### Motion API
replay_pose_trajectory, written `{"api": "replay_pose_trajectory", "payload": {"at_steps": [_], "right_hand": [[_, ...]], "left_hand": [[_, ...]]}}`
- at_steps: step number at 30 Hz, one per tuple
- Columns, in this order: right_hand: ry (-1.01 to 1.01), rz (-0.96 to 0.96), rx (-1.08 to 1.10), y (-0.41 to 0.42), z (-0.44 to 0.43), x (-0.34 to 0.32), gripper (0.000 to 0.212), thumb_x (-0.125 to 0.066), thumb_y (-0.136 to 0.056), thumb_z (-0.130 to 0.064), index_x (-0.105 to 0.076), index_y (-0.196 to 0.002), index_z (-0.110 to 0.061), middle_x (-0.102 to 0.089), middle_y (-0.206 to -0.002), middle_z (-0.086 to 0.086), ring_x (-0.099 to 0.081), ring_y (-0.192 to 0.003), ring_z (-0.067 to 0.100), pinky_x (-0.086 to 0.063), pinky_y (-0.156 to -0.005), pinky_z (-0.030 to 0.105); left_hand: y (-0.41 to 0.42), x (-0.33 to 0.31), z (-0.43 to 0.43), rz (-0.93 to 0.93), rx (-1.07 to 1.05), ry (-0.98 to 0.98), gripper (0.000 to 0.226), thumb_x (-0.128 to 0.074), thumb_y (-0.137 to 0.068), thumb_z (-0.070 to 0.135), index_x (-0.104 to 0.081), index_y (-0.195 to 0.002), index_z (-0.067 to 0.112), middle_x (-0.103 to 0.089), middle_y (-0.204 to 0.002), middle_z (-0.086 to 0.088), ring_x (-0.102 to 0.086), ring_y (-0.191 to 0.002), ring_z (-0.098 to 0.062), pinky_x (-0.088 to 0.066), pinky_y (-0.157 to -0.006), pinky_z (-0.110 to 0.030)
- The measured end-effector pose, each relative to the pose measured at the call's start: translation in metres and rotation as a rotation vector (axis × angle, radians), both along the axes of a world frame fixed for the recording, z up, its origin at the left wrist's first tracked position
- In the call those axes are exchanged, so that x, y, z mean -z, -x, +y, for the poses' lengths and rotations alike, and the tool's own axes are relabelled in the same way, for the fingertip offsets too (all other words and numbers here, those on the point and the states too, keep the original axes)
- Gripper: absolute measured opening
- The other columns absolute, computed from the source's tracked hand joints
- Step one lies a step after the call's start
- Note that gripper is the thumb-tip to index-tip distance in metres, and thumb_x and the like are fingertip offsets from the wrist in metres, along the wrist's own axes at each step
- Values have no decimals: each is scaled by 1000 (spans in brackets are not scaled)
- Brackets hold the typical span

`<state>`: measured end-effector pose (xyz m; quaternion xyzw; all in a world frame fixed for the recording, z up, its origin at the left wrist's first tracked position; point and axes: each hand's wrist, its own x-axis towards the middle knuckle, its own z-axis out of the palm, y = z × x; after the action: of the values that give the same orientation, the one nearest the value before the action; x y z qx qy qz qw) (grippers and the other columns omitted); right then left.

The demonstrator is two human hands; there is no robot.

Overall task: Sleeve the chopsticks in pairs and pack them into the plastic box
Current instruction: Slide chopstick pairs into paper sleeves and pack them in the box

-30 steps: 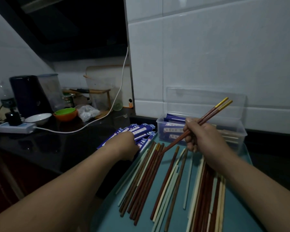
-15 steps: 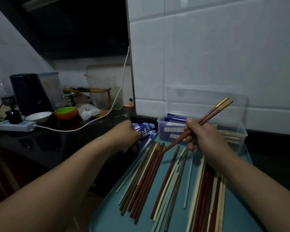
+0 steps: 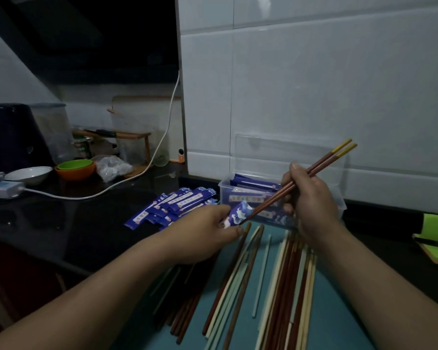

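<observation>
Insertion about to begin

Nearest, loose chopsticks [image 3: 238, 286], brown and pale, lie lengthwise on a teal tray [image 3: 334, 324], not yet sleeved. Just beyond them, the left hand [image 3: 200, 236] pinches a blue patterned sleeve [image 3: 238, 214] between thumb and curled fingers, its open end turned to the right. The right hand [image 3: 311, 198] grips a brown pair [image 3: 321, 161] with yellow tops. The sticks slant down to the left, so their thin tips meet the sleeve's mouth. Whether they are already inside cannot be told.

This looks like the sleeving step for one pair, with many left to do. The next move likely calls for keeping both tips together and the mouth held open, then sliding the pair in along the sleeve's length.

Farther left, spare sleeves [image 3: 177, 205] lie heaped on the dark counter [image 3: 86, 223]. Farther right, against the wall, the plastic box [image 3: 221, 184] already holds sleeved pairs, and its clear lid [image 3: 276, 152] leans behind it.
</observation>
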<state>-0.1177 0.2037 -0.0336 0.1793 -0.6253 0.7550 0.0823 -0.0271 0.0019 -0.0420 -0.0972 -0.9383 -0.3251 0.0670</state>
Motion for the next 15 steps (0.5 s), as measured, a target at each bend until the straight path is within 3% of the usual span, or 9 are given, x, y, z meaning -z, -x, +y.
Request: {"api": "replay_pose_trajectory", "payload": {"at_steps": [8, 15], "right_hand": [[151, -15, 81, 1, 9, -5, 43, -45, -110, -41, -56, -75, -18, -45, -61, 1, -40, -48, 14, -31, -39, 21], [215, -36, 83, 3, 10, -7, 41, -45, -110, -39, -55, -76, -17, -50, -63, 2, -43, -48, 15, -33, -40, 22]], "left_hand": [[1, 3, -4, 18, -8, -44, 16, -59, -101, 30, -63, -93, 18, -54, -67, 14, -46, -59, 0, -37, -60, -27], [0, 5, -3, 11, -25, -37, 15, -60, -97, 27, -60, -85, 18, -56, -69, 14, -48, -62, -1, -40, -65, -31]]}}
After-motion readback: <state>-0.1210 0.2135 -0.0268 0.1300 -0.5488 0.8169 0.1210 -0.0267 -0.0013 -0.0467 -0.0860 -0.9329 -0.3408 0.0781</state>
